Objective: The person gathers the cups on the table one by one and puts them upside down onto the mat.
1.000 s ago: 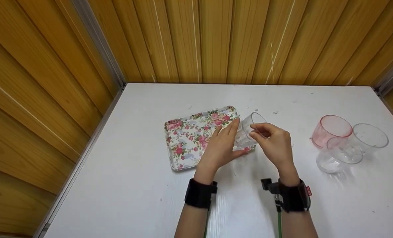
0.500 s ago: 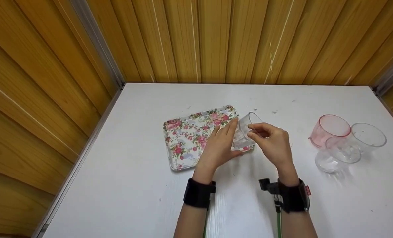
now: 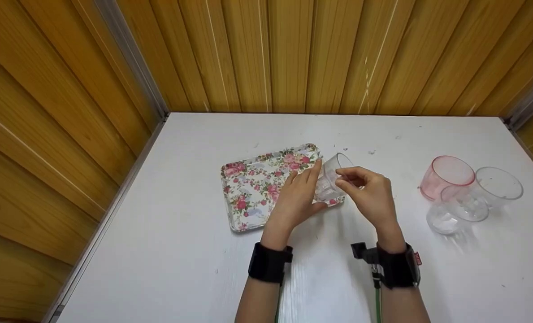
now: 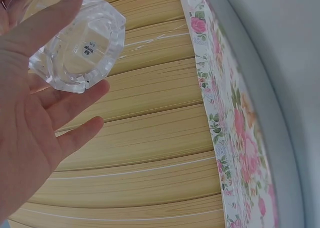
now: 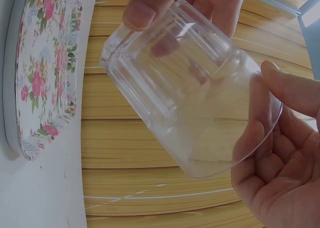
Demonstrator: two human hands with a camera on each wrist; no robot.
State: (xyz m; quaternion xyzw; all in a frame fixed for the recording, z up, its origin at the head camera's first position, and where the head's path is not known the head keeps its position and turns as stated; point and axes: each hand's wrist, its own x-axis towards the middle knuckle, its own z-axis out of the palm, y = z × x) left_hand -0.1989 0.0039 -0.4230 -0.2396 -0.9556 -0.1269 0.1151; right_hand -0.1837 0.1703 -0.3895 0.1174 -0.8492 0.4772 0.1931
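A clear drinking glass (image 3: 330, 183) is tilted between both hands, over the right end of the floral tray (image 3: 253, 186). My left hand (image 3: 293, 202) holds its faceted base, thumb on one side and fingers on the other. My right hand (image 3: 373, 197) pinches the rim between thumb and fingers. The left wrist view shows the thick base of the glass (image 4: 102, 35) with a small dark printed label. In the right wrist view the glass (image 5: 185, 102) lies slanted, its open mouth toward the right hand, and nothing shows inside it.
At the right of the white table (image 3: 167, 269) stand a pink-tinted glass (image 3: 436, 184), a clear glass (image 3: 501, 186) and a clear footed glass (image 3: 450, 220), close together. Wood-patterned panels (image 3: 288, 58) rise behind the table and along its left side.
The glass and both hands have shifted very slightly left in the head view, along with the whole scene. Both hands keep their hold; the other glasses stand as before.
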